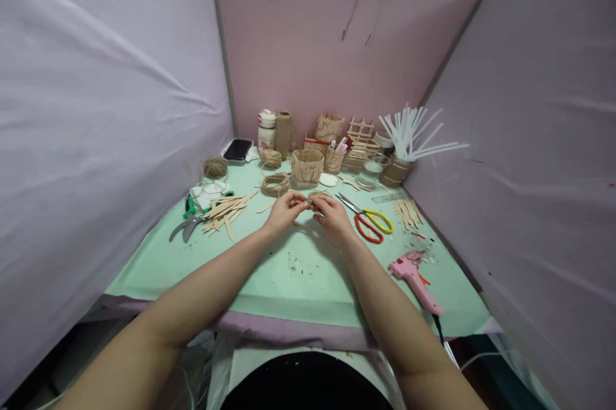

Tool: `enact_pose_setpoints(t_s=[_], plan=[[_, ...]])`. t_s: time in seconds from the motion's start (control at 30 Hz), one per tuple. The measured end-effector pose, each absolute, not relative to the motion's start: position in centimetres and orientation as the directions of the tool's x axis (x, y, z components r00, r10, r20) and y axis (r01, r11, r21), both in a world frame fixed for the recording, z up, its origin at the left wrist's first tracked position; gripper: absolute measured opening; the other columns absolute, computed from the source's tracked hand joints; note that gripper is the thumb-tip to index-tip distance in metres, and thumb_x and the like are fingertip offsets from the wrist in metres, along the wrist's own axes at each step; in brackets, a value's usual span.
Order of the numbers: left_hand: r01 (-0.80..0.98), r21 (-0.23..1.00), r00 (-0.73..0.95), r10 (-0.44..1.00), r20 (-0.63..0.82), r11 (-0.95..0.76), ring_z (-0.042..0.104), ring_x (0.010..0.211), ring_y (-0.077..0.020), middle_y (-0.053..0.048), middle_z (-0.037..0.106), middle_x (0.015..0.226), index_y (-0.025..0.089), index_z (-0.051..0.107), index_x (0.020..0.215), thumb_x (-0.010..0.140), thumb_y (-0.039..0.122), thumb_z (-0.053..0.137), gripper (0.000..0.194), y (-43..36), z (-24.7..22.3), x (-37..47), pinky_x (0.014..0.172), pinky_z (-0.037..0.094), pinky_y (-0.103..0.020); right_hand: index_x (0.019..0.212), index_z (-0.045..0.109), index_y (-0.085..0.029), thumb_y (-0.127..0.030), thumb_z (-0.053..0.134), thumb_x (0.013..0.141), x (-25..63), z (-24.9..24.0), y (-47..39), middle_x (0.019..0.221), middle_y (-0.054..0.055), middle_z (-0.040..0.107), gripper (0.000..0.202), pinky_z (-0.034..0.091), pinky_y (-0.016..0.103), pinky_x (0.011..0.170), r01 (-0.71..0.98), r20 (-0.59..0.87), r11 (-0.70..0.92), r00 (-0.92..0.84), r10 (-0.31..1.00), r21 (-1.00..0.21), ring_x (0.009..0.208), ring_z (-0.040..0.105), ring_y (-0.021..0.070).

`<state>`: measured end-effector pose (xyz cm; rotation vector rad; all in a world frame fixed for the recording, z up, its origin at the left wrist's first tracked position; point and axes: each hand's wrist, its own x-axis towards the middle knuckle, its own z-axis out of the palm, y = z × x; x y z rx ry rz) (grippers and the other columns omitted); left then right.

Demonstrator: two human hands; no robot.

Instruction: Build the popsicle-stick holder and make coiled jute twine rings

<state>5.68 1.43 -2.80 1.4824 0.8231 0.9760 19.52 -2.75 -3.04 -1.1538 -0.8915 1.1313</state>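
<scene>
My left hand (289, 208) and my right hand (330, 212) meet over the middle of the table, fingertips pinched close together. Between them is a thin strand of jute twine (317, 194), looped above the right fingers; its finer detail is too small to make out. Just behind the hands stands a small wooden-stick basket (307, 168). A coil of twine (275, 185) lies beyond my left hand. To the right of my right hand rest scissors (368, 221) with one red and one yellow handle, blades apart.
Wooden sticks (226, 212) and pruning shears (188, 228) lie left. A pink glue gun (416, 283) is at the right front, its cord over the edge. White glue sticks (409, 134) fill a jar behind a water bowl (373, 170). A phone (238, 149) lies back left. Fabric walls enclose the table.
</scene>
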Motion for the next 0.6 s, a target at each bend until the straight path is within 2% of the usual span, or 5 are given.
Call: enact_pose_setpoints(t_s=[0.17,0.37,0.6], plan=[[0.116,0.96,0.515,0.842,0.161,-0.255,0.057,0.068,-0.0145,-0.004,0.066,0.07,0.014,0.064,0.07,0.075,0.039,0.061,0.025,1.6,-2.9,5.5,0.062,0.046,-0.026,0.075,0.062,-0.019,-0.044,0.071,0.063,19.4,-3.3,-2.8,0.07,-0.001,0.056,0.028,0.038,0.022,0.056,-0.225,-0.031,0.016,0.206,0.978,-0.974,0.068,0.05,0.0117],[0.082,0.966,0.586,0.796,0.153,-0.245,0.061,0.072,-0.0164,-0.005,0.068,0.076,0.014,0.066,0.081,0.077,0.037,0.058,0.025,1.2,-3.1,5.6,0.055,0.046,-0.023,0.066,0.049,-0.022,-0.045,0.063,0.069,19.0,-4.9,-1.8,0.055,-0.005,0.048,0.028,0.032,0.024,0.048,-0.247,0.014,0.062,0.191,0.981,-0.967,0.05,0.044,0.0103],[0.031,0.958,0.629,0.751,0.204,-0.286,0.063,0.072,-0.0153,-0.004,0.068,0.072,0.014,0.066,0.077,0.078,0.03,0.056,0.019,1.0,-2.8,5.5,0.063,0.049,-0.025,0.064,0.046,-0.022,-0.047,0.059,0.073,18.9,-5.1,-1.8,0.05,-0.006,0.044,0.029,0.031,0.025,0.046,-0.225,0.042,0.084,0.186,0.982,-0.971,0.045,0.041,0.0096]])
